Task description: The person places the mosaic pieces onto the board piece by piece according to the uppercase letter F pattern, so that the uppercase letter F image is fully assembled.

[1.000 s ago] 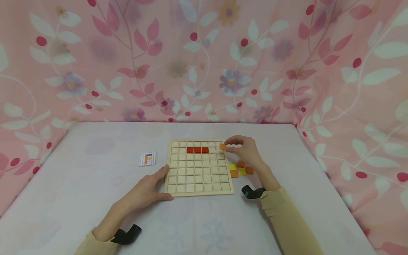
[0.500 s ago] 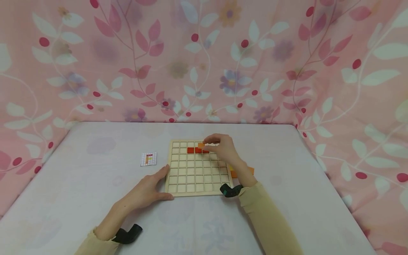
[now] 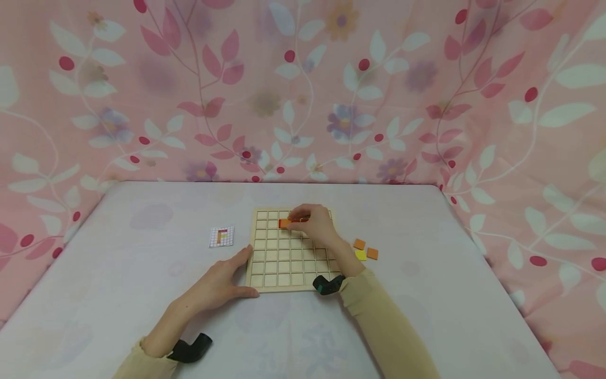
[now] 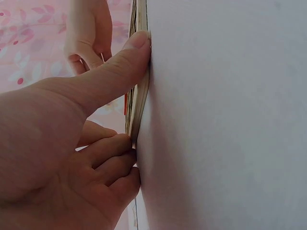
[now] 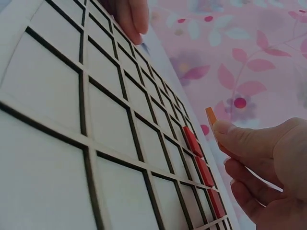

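Pinching a small square orange tile [image 3: 284, 223], the right hand [image 5: 268, 158] had a narrow grip going, thumb on one face and fingers behind! And the tile? Up at eleven o'clock from the centre of the square, pale wooden grid board [image 3: 284, 267], tilted and hanging clear of the surface, near three flat red tiles [image 5: 204, 171] seated in a row.

Light and stiff, by the look of it: a thin piece that probably took a firm squeeze without bending or breaking. Whether it was wood or plastic, nobody could tell. Those flat faces looked smooth enough to twist under a careless thumb, so the smart hold was on the rear part, leaving the leading edge bare and visible.

Over at eight o'clock, the left hand [image 3: 216, 281] was spread wide around the board's near corner, fingers on the side edge, thumb by the near one; the board looked rigid and best braced right there, at the rim. Out at three o'clock lay two loose orange tiles [image 3: 372, 253] and a square yellow tile [image 3: 361, 255], while just past nine sat a white gridded paper card [image 3: 221, 237] printed with a coloured figure.
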Tool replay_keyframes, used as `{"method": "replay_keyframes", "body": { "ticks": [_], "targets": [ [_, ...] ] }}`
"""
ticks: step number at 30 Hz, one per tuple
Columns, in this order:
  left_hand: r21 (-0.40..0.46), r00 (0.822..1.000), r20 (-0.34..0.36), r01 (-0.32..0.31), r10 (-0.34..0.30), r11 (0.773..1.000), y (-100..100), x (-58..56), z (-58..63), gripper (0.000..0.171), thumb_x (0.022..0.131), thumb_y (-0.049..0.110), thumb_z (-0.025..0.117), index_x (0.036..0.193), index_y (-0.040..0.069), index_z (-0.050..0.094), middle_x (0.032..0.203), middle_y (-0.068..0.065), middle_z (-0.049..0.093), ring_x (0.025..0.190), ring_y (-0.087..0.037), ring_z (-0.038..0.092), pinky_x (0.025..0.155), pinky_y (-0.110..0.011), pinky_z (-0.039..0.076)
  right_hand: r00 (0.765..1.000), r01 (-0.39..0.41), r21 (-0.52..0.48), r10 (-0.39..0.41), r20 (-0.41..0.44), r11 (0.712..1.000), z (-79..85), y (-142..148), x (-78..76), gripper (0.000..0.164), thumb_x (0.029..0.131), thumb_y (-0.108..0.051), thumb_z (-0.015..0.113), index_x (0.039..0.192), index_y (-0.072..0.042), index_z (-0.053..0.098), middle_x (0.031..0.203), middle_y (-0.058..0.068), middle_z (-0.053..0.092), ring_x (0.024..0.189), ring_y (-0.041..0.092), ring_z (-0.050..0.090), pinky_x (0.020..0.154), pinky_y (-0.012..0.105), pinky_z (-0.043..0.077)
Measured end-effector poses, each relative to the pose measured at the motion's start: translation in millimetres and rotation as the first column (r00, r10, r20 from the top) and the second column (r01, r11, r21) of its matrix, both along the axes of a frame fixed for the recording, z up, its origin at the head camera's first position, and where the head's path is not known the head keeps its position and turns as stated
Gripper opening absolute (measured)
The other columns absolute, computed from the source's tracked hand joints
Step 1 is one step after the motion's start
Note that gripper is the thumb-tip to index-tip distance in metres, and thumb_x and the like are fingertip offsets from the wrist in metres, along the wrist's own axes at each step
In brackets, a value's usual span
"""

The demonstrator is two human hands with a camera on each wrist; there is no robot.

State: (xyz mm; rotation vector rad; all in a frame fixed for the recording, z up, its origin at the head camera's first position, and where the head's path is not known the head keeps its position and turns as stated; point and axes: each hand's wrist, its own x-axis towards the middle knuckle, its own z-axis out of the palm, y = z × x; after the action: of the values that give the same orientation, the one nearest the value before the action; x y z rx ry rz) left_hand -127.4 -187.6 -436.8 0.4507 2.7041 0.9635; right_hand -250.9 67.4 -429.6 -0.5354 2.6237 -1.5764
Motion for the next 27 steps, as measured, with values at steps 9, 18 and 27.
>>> {"method": "replay_keyframes", "body": {
  "ticks": [9, 18, 27],
  "targets": [
    [-0.001, 1.000, -0.010, 0.008, -0.008, 1.000, -0.5, -0.1, -0.9, 0.109, 0.076, 0.042, 0.086, 0.158, 0.004, 0.025, 0.161, -0.015, 0.032, 0.147, -0.032, 0.033, 0.113, -0.052, 0.036, 1.000, -0.008, 0.022, 0.007, 0.030, 1.000, -14.9, -4.1, 1.8, 0.023, 0.082, -0.014, 0.084, 0.102, -0.010, 0.075, 0.097, 0.001, 0.074, 0.088, 0.014, 0.066, 0.081, 0.030, 0.054],
    [-0.006, 1.000, -0.009, 0.003, -0.003, 1.000, -0.6, 0.7, 1.2, 0.108, 0.076, 0.040, 0.086, 0.158, 0.003, 0.025, 0.160, -0.015, 0.033, 0.146, -0.033, 0.035, 0.112, -0.053, 0.037, 0.999, -0.035, 0.006, 0.035, 0.038, 0.999, -16.5, -2.7, 2.9, 0.020, 0.081, -0.015, 0.084, 0.100, -0.012, 0.076, 0.097, 0.000, 0.075, 0.088, 0.014, 0.067, 0.083, 0.029, 0.054],
    [-0.012, 1.000, -0.023, 0.011, -0.011, 1.000, -0.2, 0.8, 1.8, 0.108, 0.076, 0.040, 0.086, 0.157, 0.002, 0.026, 0.160, -0.016, 0.033, 0.146, -0.033, 0.036, 0.112, -0.053, 0.038, 0.998, -0.047, 0.009, 0.046, 0.031, 0.999, -17.8, -1.9, 2.8, 0.021, 0.081, -0.014, 0.084, 0.100, -0.011, 0.076, 0.097, 0.000, 0.075, 0.090, 0.014, 0.067, 0.086, 0.031, 0.053]
  ]
}}
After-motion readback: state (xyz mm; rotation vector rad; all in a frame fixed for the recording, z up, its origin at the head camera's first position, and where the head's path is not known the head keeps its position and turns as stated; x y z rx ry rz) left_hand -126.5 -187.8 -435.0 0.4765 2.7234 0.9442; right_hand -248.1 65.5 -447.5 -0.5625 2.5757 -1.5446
